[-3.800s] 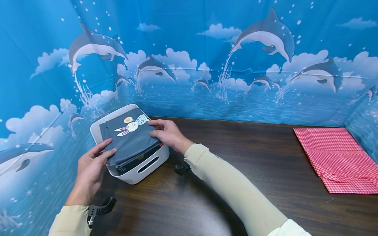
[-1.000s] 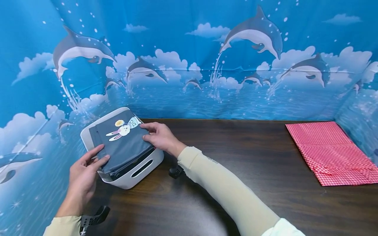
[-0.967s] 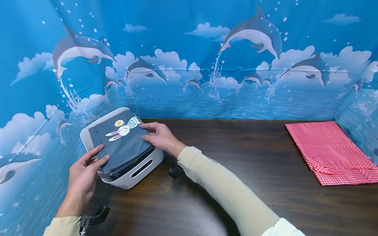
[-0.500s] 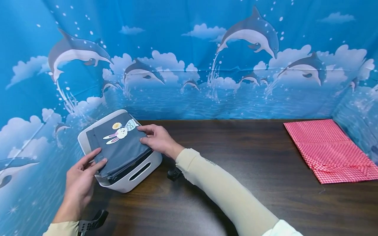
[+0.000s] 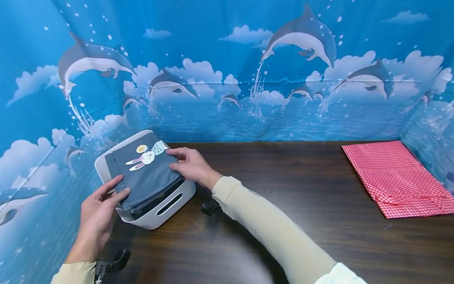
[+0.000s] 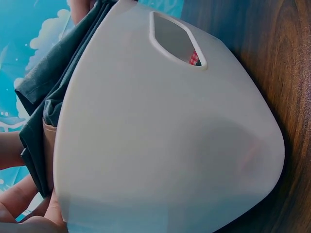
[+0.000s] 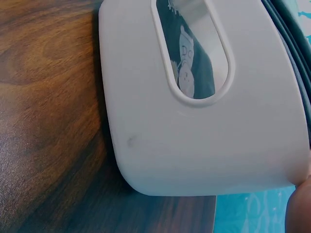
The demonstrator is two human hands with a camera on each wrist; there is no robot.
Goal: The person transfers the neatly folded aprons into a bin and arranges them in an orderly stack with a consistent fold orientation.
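A folded grey-blue cloth [image 5: 152, 177] with a rabbit print lies across the top of a white plastic bin [image 5: 150, 223]. My left hand [image 5: 97, 215] holds its left edge, thumb and forefinger over the top. At the right edge, my right hand [image 5: 195, 165] pinches the cloth near the printed rabbit. Folded layers [image 6: 58, 73] stick out over the bin's rim in the left wrist view. Through the handle slot in the right wrist view, dark printed fabric [image 7: 187, 63] shows inside. Most of the bin's contents are hidden under the cloth.
A folded red-and-white checked cloth [image 5: 400, 179] lies at the right of the dark wooden table [image 5: 283, 181]. A blue dolphin-print curtain [image 5: 220, 79] hangs behind and along the left, close to the bin. Red checked fabric [image 6: 194, 58] shows through the slot in the left wrist view.
Across the earlier frames the whole scene shifts left in the head view. Both hands keep their hold on the rabbit-print cloth, which stays on top of the bin.
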